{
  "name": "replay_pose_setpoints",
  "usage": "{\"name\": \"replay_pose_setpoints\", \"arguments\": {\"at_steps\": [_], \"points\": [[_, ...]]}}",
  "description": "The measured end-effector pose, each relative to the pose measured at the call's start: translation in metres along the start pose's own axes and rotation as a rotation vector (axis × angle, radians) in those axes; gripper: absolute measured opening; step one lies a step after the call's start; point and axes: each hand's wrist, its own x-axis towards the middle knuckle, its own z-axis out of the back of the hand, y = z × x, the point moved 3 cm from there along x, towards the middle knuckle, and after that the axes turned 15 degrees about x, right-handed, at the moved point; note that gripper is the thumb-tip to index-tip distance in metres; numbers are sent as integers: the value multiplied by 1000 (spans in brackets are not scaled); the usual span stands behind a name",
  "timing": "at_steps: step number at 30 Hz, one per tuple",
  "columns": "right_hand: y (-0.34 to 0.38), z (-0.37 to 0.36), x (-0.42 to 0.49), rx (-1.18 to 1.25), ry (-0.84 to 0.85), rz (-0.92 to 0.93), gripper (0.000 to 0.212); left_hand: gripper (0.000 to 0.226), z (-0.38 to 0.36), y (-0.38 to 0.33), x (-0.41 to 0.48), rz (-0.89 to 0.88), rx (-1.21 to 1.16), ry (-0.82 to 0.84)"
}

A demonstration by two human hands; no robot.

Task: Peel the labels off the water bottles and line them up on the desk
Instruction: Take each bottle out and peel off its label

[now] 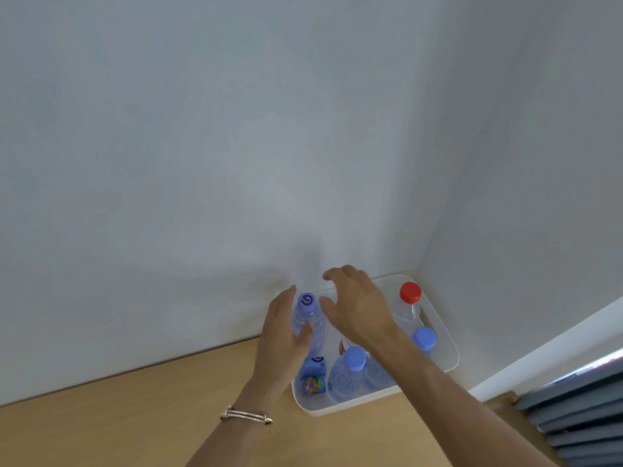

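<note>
My left hand [281, 342] grips a clear water bottle with a purple cap [306, 306] and holds it upright above the left end of a white tray [450, 345]. No label shows on this bottle. To its right, my right hand [357, 310] hovers with fingers spread and holds nothing. Standing in the tray are a red-capped bottle [410, 294] and two blue-capped bottles [354, 360] [424, 338]. A crumpled blue label [313, 377] lies in the tray's near left corner.
The tray sits in the far right corner of a wooden desk [135, 419], against white walls. A grey radiator [580, 419] stands beyond the desk's right edge. A bracelet [246, 416] is on my left wrist.
</note>
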Motion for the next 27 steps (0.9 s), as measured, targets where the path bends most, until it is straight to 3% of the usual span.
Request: {"name": "replay_pose_setpoints", "arguments": {"at_steps": [2, 5, 12, 15, 19, 22, 27], "points": [[-13, 20, -6, -65, -35, -20, 41, 50, -1, -6, -5, -64, 24, -73], [-35, 23, -18, -90, 87, -163, 43, 42, -4, -17, -15, -131, 14, -112], [-43, 15, -35, 61, 66, -155, 46, 42, -11, -25, -37, -140, -12, -15], [-23, 29, -34, 162, 6, -102, 43, 48, -5, -31, -39, -112, -55, 57], [22, 58, -33, 322, -106, 78, 36, 71, 4, -37, -28, 26, -178, 143], [48, 80, -36, 485, -108, 187, 30, 84, 20, -52, -18, 31, -288, 176], [71, 97, -39, 784, -60, 246, 28, 71, 55, -70, -23, -67, -414, 252]]}}
